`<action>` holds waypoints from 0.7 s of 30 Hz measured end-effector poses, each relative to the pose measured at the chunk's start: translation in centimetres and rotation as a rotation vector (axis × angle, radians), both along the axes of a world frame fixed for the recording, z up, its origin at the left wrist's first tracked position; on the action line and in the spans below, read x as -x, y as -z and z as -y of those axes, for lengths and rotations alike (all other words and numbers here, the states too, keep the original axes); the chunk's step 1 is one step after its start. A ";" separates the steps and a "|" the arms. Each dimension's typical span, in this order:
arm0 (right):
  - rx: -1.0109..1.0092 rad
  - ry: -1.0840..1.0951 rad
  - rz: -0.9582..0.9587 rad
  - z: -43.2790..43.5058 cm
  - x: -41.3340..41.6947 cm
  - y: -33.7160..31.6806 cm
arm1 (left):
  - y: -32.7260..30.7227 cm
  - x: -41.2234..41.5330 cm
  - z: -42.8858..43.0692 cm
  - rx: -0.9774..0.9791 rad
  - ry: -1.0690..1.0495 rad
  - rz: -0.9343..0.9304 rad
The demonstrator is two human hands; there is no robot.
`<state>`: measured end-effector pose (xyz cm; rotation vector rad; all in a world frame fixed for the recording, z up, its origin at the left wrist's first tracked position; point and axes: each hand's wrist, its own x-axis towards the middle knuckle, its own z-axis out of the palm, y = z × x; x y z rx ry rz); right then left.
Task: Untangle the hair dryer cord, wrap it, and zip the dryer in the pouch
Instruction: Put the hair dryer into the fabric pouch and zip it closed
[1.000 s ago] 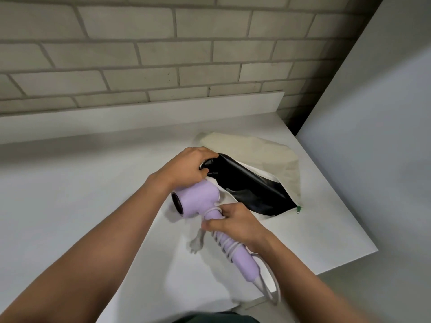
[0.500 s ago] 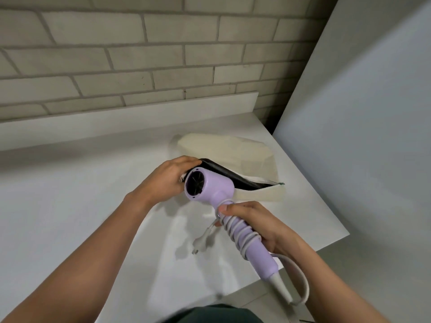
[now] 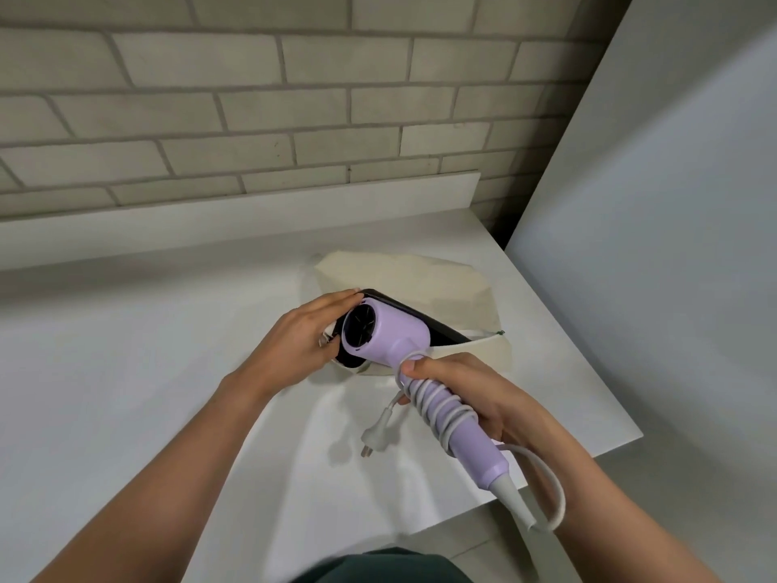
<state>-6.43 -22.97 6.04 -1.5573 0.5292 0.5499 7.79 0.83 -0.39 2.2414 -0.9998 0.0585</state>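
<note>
Feeding dryer nose-first into pouch: left hand pinching it open, right hand gripping wrapped handle to steer.

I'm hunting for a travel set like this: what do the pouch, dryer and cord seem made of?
The pouch looks like cream cloth outside, likely canvas, matte and creased. Its black lining is smoother and faintly shiny, perhaps coated fabric. The hair dryer looks like lilac moulded plastic, smooth with a soft sheen. The cord is pale rubber or vinyl and bends easily round the handle.
</note>
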 end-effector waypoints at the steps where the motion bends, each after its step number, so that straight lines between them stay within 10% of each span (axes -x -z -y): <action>1: 0.008 0.004 -0.009 0.0 -0.3 0.2 | 0.0 0.1 0.0 0.012 0.005 0.004; 21: -0.174 0.818 0.123 2.5 -3.9 5.8 | 4.5 5.5 -1.4 -0.089 0.016 0.041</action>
